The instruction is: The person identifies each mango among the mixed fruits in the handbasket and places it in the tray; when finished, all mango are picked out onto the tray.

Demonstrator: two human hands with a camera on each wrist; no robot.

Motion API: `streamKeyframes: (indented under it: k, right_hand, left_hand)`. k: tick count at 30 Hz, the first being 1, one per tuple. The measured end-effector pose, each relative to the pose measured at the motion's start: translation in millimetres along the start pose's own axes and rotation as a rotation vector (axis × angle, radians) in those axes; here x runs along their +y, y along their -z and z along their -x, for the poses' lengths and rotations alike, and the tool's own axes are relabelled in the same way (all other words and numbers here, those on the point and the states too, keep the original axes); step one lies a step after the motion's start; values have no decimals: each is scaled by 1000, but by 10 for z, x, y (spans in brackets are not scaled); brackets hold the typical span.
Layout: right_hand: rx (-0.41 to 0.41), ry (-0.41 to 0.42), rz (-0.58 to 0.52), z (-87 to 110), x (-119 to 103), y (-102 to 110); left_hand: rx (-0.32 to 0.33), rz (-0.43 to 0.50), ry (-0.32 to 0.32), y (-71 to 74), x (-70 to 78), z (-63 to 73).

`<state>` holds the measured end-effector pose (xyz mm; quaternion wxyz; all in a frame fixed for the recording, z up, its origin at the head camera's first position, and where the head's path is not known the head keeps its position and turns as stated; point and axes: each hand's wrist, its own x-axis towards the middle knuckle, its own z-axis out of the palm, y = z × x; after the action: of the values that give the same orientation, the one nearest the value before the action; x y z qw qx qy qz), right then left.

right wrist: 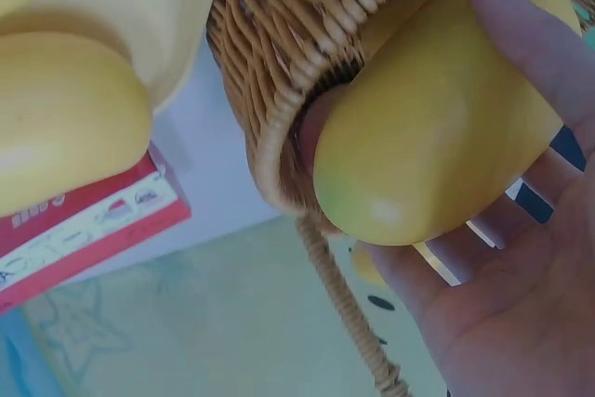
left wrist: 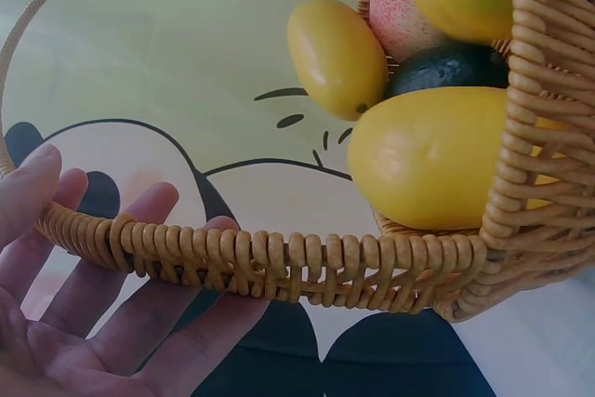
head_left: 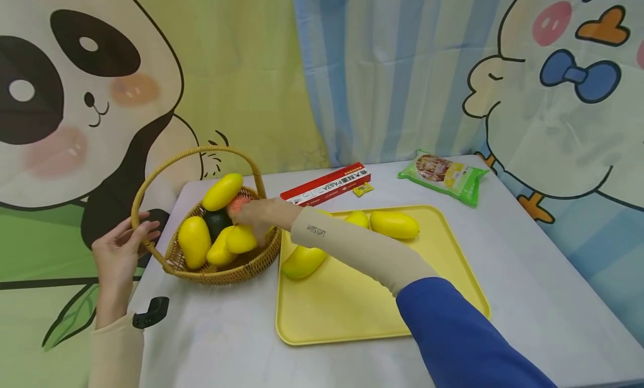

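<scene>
A wicker basket (head_left: 236, 275) stands on the left of the table, its tall arched handle (left wrist: 307, 262) up. My left hand (head_left: 121, 245) grips the handle's left side, thumb on one side and fingers behind it. Over the basket's right rim, my right hand (head_left: 269, 216) holds a yellow mango (right wrist: 428, 127) between thumb and fingers. Around it in the basket lie more mangoes (head_left: 194, 242), a dark green fruit (head_left: 217, 224) like an avocado, and a pinkish peach (left wrist: 404, 14). My right hand partly covers the peach in the head view.
A yellow tray (head_left: 352, 310) lies right of the basket, under my right forearm, with several mangoes (head_left: 394, 225) on it. Behind it are a red pasta box (head_left: 329, 187), a small yellow packet (head_left: 363, 189) and a green food bag (head_left: 445, 175). Cartoon curtains (head_left: 251, 97) hang behind.
</scene>
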<state>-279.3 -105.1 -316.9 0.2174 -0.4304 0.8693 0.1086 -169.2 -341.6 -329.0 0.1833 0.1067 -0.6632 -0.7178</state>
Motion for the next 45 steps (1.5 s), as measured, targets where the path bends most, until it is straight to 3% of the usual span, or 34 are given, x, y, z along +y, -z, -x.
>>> streamKeyframes:
  k: [10,15,25,45]
  right_hand:
    - [35,38,-43,299,163,108]
    - [64,84,-47,491,231,93]
    - [46,77,-79,887,275,-23]
    - [23,172,-167,1363,120,-659]
  left_hand:
    - [-6,10,-12,-5,4,-4]
    - [-8,13,-7,-8,5,8]
    - [-6,19,-3,9,9,7]
    - [-20,44,2,-8,7,-5]
